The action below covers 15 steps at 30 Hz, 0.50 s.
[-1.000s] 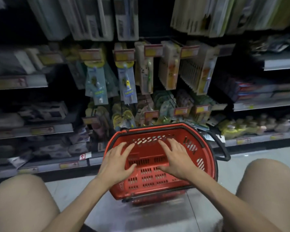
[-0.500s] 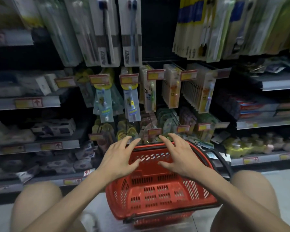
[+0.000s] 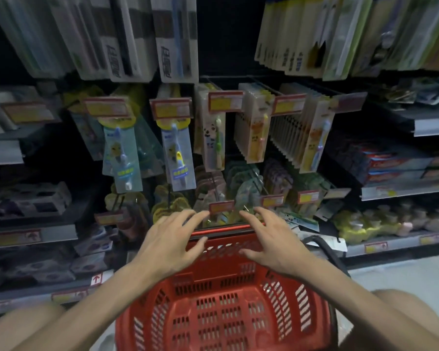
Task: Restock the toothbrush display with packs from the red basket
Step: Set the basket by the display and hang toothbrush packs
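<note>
Now the left hand [image 3: 167, 247] hovers with fingers spread wide, holding nothing, over the far rim of the red basket [image 3: 223, 312], which sits on the floor between the knees. Beside it, the right hand [image 3: 276, 244] is likewise splayed and unloaded. Toothbrush packs [image 3: 314, 138] hang on pegs just beyond.

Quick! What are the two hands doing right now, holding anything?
Left hand: open, fingers spread, holding nothing, over the basket.
Right hand: open, fingers spread, holding nothing.
</note>
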Tool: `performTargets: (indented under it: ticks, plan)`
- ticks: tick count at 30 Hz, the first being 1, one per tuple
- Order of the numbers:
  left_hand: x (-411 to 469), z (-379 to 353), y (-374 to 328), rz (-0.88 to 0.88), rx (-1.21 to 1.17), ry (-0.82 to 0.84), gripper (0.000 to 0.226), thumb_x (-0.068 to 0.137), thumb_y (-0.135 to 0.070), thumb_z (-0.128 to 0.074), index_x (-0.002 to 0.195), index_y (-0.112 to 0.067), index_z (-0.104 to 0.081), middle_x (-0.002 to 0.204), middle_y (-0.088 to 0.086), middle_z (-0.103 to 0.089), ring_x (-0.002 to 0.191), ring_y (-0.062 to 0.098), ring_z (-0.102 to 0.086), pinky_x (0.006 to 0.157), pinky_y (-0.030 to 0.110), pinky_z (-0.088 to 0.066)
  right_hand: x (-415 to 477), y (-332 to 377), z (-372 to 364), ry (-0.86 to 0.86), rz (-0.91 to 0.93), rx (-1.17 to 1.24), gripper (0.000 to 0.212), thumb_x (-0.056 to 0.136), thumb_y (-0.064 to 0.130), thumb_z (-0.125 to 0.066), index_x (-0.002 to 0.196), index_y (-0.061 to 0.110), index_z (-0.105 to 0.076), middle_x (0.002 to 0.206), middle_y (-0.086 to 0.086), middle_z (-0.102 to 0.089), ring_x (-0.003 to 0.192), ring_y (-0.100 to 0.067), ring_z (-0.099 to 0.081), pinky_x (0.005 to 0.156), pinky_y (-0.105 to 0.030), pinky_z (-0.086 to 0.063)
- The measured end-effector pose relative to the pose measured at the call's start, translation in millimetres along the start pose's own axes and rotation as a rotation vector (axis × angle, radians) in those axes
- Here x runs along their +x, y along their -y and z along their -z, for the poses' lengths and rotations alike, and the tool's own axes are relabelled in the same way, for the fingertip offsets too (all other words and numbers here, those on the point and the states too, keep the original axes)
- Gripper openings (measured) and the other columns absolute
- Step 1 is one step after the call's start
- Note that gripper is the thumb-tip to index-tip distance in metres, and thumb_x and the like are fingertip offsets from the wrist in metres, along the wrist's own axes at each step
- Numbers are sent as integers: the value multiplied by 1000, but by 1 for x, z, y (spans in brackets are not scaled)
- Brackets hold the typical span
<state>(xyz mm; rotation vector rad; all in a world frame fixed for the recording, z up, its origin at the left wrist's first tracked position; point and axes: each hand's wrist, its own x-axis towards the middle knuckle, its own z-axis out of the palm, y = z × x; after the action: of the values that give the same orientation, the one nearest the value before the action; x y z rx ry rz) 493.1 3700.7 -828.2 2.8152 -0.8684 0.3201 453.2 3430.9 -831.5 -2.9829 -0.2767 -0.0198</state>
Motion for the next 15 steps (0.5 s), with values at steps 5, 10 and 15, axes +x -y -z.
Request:
performTargets:
  ticks: [5,10,15]
  plan:
    - [-3,-34,-1,22,32,160,70,95,-63,-39,157,-31,-39,138,-5,-59,124,23,-61,97,40,-53,-3,-30,-42,105,-73,-62,96,87,70,-57,163,27,-17,160,-15,-32,149,-35,-33,121,-47,-33]
    - [-14,-67,-3,13,90,321,73,95,-62,-48,160,-31,-34,144,0,-55,129,25,-57,102,42,-49,-13,-38,-65,209,-16,-89,90,94,62,-57,165,27,-14,166,-16,-24,156,-33,-22,125,-46,-27]
    - [-28,-101,7,7,200,634,81,99,-62,-42,165,-33,-6,154,3,-39,138,27,-44,107,47,-41,-26,-52,-86,390,14,-155,86,98,57,-54,165,27,-8,166,-16,-20,155,-33,-21,123,-44,-30]
